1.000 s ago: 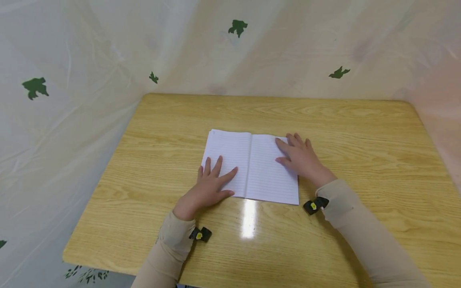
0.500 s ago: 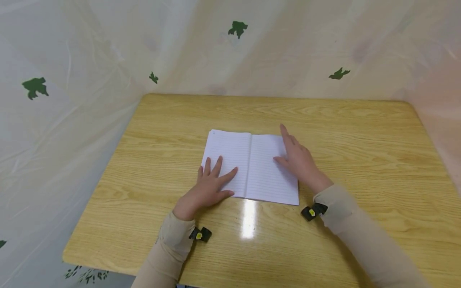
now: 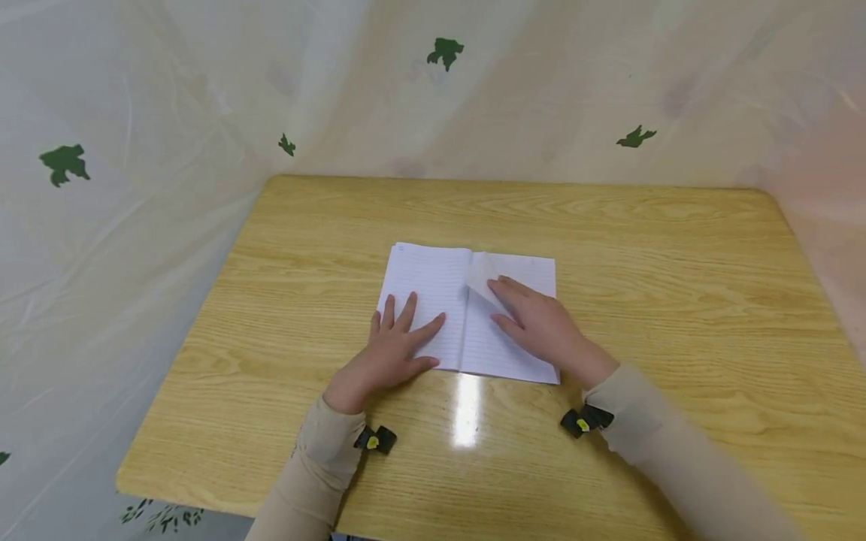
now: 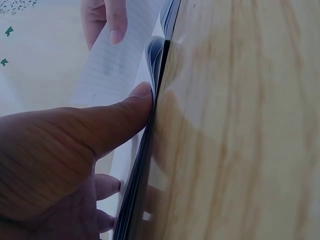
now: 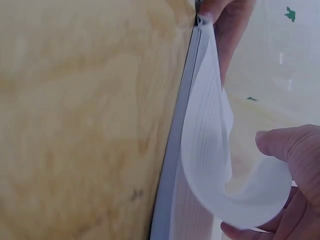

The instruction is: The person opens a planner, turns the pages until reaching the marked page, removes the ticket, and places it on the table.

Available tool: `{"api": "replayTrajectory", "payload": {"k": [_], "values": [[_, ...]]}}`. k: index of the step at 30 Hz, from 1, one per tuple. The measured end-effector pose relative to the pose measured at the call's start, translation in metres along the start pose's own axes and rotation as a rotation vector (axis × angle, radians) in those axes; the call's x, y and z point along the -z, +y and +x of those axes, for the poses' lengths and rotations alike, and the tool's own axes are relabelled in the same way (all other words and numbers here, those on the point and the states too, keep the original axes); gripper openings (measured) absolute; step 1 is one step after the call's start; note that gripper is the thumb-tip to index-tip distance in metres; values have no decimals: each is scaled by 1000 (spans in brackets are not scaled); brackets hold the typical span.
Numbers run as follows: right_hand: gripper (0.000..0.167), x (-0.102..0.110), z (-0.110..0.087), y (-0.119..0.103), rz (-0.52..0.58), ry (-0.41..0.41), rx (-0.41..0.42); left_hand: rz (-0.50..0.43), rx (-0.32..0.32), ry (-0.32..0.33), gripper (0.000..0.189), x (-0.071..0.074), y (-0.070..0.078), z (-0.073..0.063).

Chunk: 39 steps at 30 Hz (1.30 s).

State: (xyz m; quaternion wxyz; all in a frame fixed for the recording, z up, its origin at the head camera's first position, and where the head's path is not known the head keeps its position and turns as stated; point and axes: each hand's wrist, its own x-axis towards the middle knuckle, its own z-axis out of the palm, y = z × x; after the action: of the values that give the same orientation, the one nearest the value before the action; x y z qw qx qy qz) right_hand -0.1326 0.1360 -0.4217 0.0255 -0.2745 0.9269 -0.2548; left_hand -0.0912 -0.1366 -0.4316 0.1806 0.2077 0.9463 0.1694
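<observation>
An open notebook (image 3: 431, 270) with white lined pages lies on the wooden table. My left hand (image 3: 389, 353) rests on its left page, fingers spread; in the left wrist view the thumb (image 4: 122, 117) presses at the page's near edge. Over the right half is my right hand (image 3: 541, 323), its fingers fairly straight and the thumb held apart from them. A lifted page (image 5: 215, 185) bends in a curve against those fingers (image 5: 280, 222) in the right wrist view, and the thumb (image 5: 275, 142) appears clear of it. The hand partly hides this page in the head view.
The wooden table (image 3: 676, 300) extends around the notebook on all sides. A pale curtain (image 3: 365, 90) with green bird shapes hangs behind it and at the left. Each sleeved wrist wears a small black strap device (image 3: 586, 421).
My right hand has moved left from the right page's outer edge toward the middle, and a page has come up with it, curling leftward. The left hand has stayed in place.
</observation>
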Motion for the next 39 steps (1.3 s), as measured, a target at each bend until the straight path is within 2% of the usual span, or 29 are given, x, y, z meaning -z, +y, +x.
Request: {"api": "replayTrajectory", "payload": {"k": [11,17,28,39], "values": [[73,-13,-16,-22,71,-61,-7,-22,23,12,68,2,1,0],[83,-15,-19,-33,57,-106,14,-70,41,38,74,4,3,0],[86,-25,-22,-44,106,-140,62,-122,59,45,81,3,3,1],[85,-31,-26,-49,126,-180,128,-101,60,42,91,2,1,3]]}}
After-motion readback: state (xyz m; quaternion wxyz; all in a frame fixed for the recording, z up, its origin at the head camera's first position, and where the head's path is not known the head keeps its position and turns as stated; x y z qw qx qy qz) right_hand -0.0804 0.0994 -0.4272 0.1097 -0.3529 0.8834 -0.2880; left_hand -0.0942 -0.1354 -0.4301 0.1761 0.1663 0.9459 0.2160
